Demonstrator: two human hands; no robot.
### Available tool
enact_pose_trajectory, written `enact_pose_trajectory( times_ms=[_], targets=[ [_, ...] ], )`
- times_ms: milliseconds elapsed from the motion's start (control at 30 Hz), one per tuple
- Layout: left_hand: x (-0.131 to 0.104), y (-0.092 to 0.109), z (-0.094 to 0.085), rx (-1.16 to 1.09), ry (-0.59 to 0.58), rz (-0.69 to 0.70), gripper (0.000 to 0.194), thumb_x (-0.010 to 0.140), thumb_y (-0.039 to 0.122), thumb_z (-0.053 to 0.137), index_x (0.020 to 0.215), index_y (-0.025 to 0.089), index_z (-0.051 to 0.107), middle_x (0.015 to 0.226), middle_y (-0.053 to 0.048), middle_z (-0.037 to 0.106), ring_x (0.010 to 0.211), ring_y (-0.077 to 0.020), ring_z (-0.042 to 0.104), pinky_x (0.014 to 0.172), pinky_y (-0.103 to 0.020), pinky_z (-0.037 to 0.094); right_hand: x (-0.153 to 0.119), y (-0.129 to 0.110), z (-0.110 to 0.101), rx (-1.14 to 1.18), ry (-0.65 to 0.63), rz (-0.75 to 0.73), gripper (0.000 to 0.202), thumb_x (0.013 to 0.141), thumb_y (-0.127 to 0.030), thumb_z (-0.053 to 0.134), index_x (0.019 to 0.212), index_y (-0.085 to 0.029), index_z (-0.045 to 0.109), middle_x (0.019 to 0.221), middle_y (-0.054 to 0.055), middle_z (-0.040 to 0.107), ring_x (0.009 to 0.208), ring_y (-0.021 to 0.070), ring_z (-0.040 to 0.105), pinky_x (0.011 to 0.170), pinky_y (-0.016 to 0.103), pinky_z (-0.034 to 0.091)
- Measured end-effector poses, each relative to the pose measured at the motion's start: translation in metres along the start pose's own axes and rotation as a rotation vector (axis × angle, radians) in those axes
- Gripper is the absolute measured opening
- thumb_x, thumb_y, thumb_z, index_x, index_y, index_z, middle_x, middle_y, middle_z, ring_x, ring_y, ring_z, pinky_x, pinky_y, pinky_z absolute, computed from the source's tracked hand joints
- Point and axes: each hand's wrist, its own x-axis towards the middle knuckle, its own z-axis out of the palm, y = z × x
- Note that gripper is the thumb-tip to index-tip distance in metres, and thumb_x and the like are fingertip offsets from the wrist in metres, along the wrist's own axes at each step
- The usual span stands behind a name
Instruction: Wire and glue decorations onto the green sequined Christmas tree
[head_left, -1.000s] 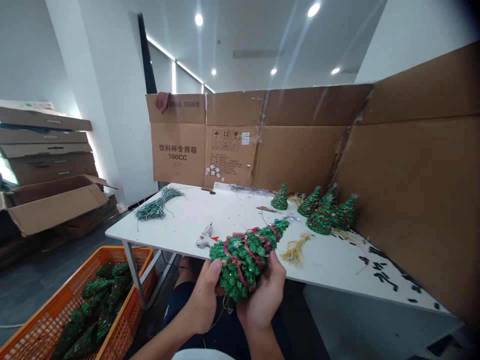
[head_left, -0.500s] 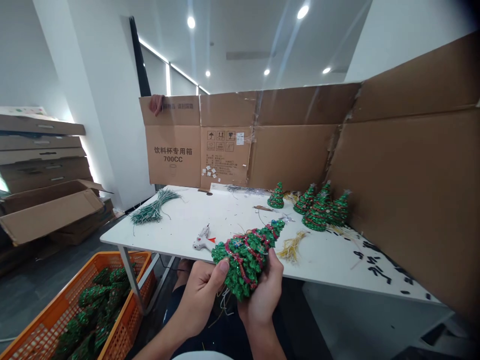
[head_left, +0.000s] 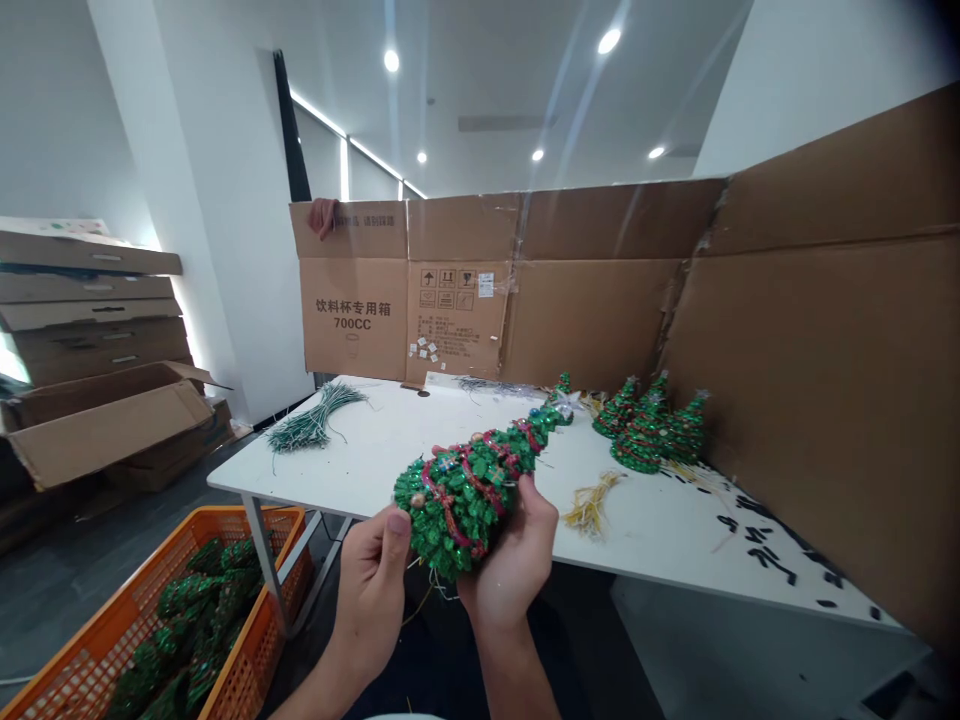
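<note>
Small cone-shaped green tinsel Christmas tree [head_left: 465, 500] held aslant in two bare hands

We see the tree above the near edge of the white rectangular table [head_left: 405, 425], its broad base toward us on the left and its narrow top pointing away to the right. A pinkish-red garland winds round it, and a pale silver star [head_left: 568, 401] shows at its tip. Our left hand [head_left: 371, 570] is curled, thumb and bent fingers pinching the edge of the base. Our right hand [head_left: 511, 555] cups the tree from below and the right, closed on it with the thumb laid along the side; we cannot make out its other fingertips behind the tinsel. Thin pale strands [head_left: 441, 585] hang under the base, between our hands.

Near the right hand, we have a loose bunch of yellow strands [head_left: 591, 503] on the table. Farther right stands a cluster of decorated green trees [head_left: 643, 435], with scattered small black pieces [head_left: 761, 548] nearer us. On the left lies a sheaf of thin green wires [head_left: 311, 420]. Below it, on the floor, an orange lattice-walled plastic crate [head_left: 255, 625] holds more green tinsel pieces [head_left: 199, 610]. Another person's hand [head_left: 323, 217] hooks over the brown cardboard screen [head_left: 589, 315] behind the table.
</note>
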Motion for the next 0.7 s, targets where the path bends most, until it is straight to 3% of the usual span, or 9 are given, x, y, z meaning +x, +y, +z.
enact_pose_trajectory(
  times_ms=[100,233,433,700],
  targets=[
    [0.002,0.008,-0.002,-0.07,0.01,0.032,0.061,0.094,0.073,0.061,0.067,0.02,0.047,0.065,0.003,0.036,0.06,-0.0119,0.027,0.051,-0.024,0.028,0.006,0.002,0.015,0.028,0.0,-0.019,0.043,0.086,-0.051,0.065,0.121,-0.026,0.07,0.099,-0.002,0.075,0.096,0.0232,0.072,0.088,0.037,0.057],
    [0.006,0.011,-0.006,0.008,-0.059,0.125,0.064,0.1,0.071,0.054,0.064,0.021,0.038,0.063,0.004,0.029,0.06,-0.0116,0.021,0.052,-0.026,0.024,0.007,0.002,0.025,0.042,0.004,0.033,0.043,0.086,-0.051,0.065,0.12,-0.025,0.071,0.099,-0.002,0.076,0.092,0.0223,0.071,0.086,0.035,0.058],
    [0.01,0.008,-0.01,0.132,-0.194,0.214,0.069,0.103,0.07,0.046,0.061,0.021,0.021,0.059,0.004,0.017,0.054,-0.0103,0.014,0.051,-0.031,0.014,-0.004,0.002,0.013,0.052,0.077,0.111,0.043,0.088,-0.047,0.063,0.123,-0.023,0.073,0.092,0.0,0.08,0.079,0.0242,0.075,0.086,0.041,0.061],
    [0.01,0.008,-0.006,0.162,-0.154,0.187,0.071,0.102,0.072,0.045,0.061,0.022,0.016,0.058,0.004,0.014,0.055,-0.0103,0.011,0.052,-0.032,0.012,-0.008,0.007,-0.004,0.026,0.08,0.099,0.052,0.091,-0.054,0.061,0.135,-0.027,0.068,0.107,0.002,0.081,0.094,0.0263,0.078,0.092,0.045,0.062]
  ],
)
